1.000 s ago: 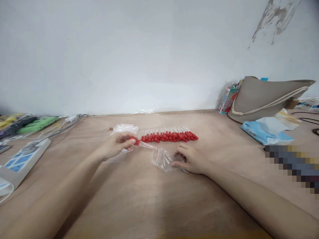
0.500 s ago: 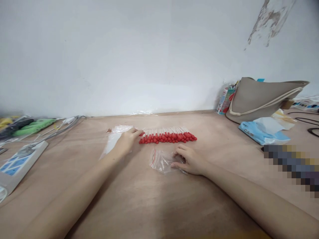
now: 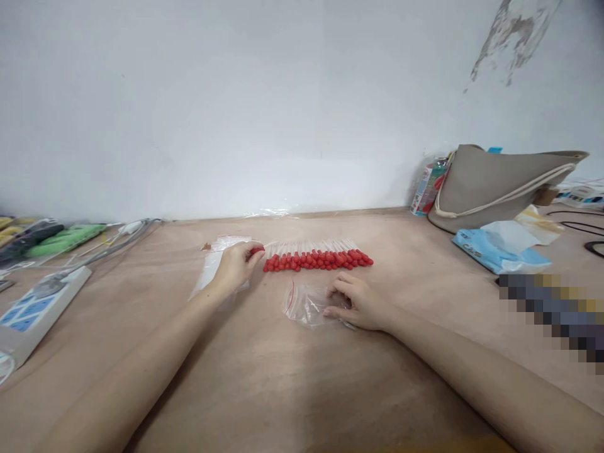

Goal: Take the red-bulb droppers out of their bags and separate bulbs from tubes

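A row of clear droppers with red bulbs (image 3: 321, 258) lies on the wooden table (image 3: 292, 377). My left hand (image 3: 233, 267) is at the row's left end, its fingers pinched on one red-bulbed dropper (image 3: 258, 250). Under that hand lies a stack of clear plastic bags (image 3: 211, 264). My right hand (image 3: 361, 302) rests just in front of the row, fingers pressing on a small clear zip bag (image 3: 304, 303) with a red seal line.
A white power strip (image 3: 33, 308) and cables lie at the left, with green and yellow tools (image 3: 66, 238) behind. At the right stand a grey bag (image 3: 495, 185), a can (image 3: 427, 187) and a blue tissue pack (image 3: 495, 251).
My left hand put one dropper into the zip bag, reached back to the row's left end, and now pinches another dropper there. My right hand stayed on the bag.
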`<state>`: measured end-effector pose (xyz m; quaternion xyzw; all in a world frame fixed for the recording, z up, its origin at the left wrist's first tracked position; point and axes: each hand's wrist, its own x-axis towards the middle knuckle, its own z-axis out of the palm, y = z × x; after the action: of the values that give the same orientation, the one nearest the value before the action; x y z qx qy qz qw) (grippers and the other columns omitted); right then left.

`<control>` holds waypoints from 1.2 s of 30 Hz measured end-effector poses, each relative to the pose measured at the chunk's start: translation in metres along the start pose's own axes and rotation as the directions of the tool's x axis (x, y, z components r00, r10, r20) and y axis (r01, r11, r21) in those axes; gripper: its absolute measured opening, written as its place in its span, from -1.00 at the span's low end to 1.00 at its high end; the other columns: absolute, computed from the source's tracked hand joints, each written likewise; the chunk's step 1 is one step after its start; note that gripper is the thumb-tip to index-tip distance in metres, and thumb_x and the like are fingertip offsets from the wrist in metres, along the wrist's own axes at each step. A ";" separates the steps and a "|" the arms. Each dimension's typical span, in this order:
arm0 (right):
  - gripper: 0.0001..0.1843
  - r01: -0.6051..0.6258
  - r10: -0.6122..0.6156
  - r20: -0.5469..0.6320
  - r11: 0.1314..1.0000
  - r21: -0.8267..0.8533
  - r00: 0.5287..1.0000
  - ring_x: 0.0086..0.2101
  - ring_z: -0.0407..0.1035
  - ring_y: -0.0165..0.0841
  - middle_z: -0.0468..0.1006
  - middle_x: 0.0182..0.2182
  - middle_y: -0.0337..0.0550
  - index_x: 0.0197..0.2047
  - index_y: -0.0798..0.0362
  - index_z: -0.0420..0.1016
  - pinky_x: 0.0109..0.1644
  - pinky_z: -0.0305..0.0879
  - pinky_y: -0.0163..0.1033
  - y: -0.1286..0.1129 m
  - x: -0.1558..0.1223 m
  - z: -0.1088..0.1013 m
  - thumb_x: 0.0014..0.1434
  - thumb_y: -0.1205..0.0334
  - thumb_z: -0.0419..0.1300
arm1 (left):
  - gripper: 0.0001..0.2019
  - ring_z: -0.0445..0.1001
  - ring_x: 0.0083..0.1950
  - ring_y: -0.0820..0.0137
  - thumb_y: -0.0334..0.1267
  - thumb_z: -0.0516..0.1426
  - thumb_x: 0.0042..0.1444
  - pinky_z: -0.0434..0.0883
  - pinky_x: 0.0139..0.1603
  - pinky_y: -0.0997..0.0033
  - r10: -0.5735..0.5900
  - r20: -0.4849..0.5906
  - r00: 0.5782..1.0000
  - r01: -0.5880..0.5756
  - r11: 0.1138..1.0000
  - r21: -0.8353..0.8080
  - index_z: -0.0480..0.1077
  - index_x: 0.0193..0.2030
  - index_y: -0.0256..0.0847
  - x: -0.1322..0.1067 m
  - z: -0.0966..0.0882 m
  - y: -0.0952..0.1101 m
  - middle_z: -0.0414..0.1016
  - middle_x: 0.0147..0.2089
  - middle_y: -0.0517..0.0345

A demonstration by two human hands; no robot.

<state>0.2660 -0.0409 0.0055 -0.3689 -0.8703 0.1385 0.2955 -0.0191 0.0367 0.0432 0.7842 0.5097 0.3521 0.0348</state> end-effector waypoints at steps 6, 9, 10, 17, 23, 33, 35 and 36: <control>-0.69 0.005 -0.005 0.000 1.000 0.001 1.000 -0.36 0.22 -0.40 0.32 -0.34 -0.13 -0.30 0.09 0.33 -0.32 0.17 -0.31 0.001 0.000 0.001 0.04 0.01 0.16 | -0.74 0.47 -0.35 0.36 -0.10 0.09 0.01 0.35 -0.27 0.42 -0.146 -0.034 0.989 0.142 0.985 -0.100 0.43 -0.27 -0.24 -0.010 0.014 -0.003 0.52 -0.36 0.13; -0.69 0.005 -0.005 -0.003 1.000 -0.004 1.000 -0.37 0.21 -0.40 0.32 -0.34 -0.13 -0.30 0.08 0.33 -0.33 0.18 -0.30 0.002 0.000 0.001 0.04 0.00 0.16 | -0.69 0.48 -0.30 0.34 -0.06 0.08 0.02 0.36 -0.23 0.42 -0.183 0.017 0.983 0.184 0.974 -0.135 0.43 -0.23 -0.24 -0.013 0.016 -0.001 0.53 -0.30 0.10; -0.69 0.005 -0.005 -0.002 1.000 -0.003 1.000 -0.37 0.22 -0.40 0.32 -0.34 -0.13 -0.30 0.08 0.33 -0.33 0.18 -0.30 0.002 0.000 0.001 0.04 0.00 0.16 | -0.68 0.48 -0.29 0.33 -0.04 0.07 0.02 0.36 -0.21 0.40 -0.194 0.028 0.981 0.196 0.971 -0.139 0.44 -0.22 -0.23 -0.013 0.016 -0.001 0.53 -0.30 0.09; -0.71 -0.004 0.004 0.007 1.000 -0.001 1.000 -0.36 0.23 -0.39 0.33 -0.34 -0.13 -0.31 0.08 0.32 -0.32 0.18 -0.30 0.001 -0.001 0.001 0.04 0.03 0.17 | -0.60 0.47 -0.31 0.31 0.03 -0.07 0.11 0.36 -0.26 0.38 -0.241 0.002 0.971 0.239 0.963 -0.126 0.42 -0.27 -0.24 -0.012 0.017 -0.008 0.53 -0.32 0.05; -0.72 0.007 -0.007 0.006 1.000 -0.009 1.000 -0.35 0.23 -0.39 0.32 -0.33 -0.13 -0.30 0.08 0.33 -0.31 0.18 -0.29 0.001 -0.001 0.001 0.04 0.03 0.16 | -0.64 0.45 -0.28 0.32 -0.01 -0.06 0.12 0.34 -0.24 0.40 -0.236 0.000 0.972 0.235 0.966 -0.108 0.40 -0.30 -0.23 -0.010 0.015 -0.004 0.51 -0.33 0.09; -0.65 0.046 -0.043 0.084 0.998 -0.035 0.995 -0.37 0.24 -0.38 0.37 -0.36 -0.12 -0.27 0.09 0.36 -0.33 0.18 -0.29 -0.002 0.001 -0.007 0.02 -0.02 0.17 | -0.74 0.33 0.02 0.31 -0.24 -0.09 0.20 0.27 0.07 0.27 0.307 0.174 0.936 -0.280 0.946 -0.163 0.39 -0.14 -0.20 -0.056 -0.006 0.071 0.42 -0.06 0.03; -0.60 0.094 -0.087 0.114 0.994 -0.052 0.990 -0.31 0.26 -0.34 0.40 -0.32 -0.09 -0.21 0.09 0.38 -0.25 0.19 -0.24 -0.005 0.002 -0.009 0.00 -0.05 0.17 | -0.67 0.15 0.21 0.27 -0.22 -0.10 0.22 0.13 0.19 0.16 0.401 0.378 0.834 -0.363 0.916 -0.170 0.27 0.08 -0.12 -0.066 -0.007 0.080 0.24 0.17 0.06; -0.55 0.117 -0.107 0.134 0.991 -0.067 0.985 -0.26 0.27 -0.31 0.41 -0.27 -0.06 -0.15 0.09 0.38 -0.20 0.20 -0.21 -0.007 0.003 -0.011 0.00 -0.07 0.16 | -0.62 0.03 0.27 0.26 -0.20 -0.10 0.22 0.04 0.24 0.10 0.426 0.468 0.774 -0.400 0.902 -0.161 0.15 0.18 -0.08 -0.070 -0.007 0.082 0.11 0.25 0.09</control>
<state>0.2673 -0.0435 0.0181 -0.3204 -0.9117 0.1128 0.2313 0.0242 -0.0623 0.0461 0.9389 0.2898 0.1528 0.1059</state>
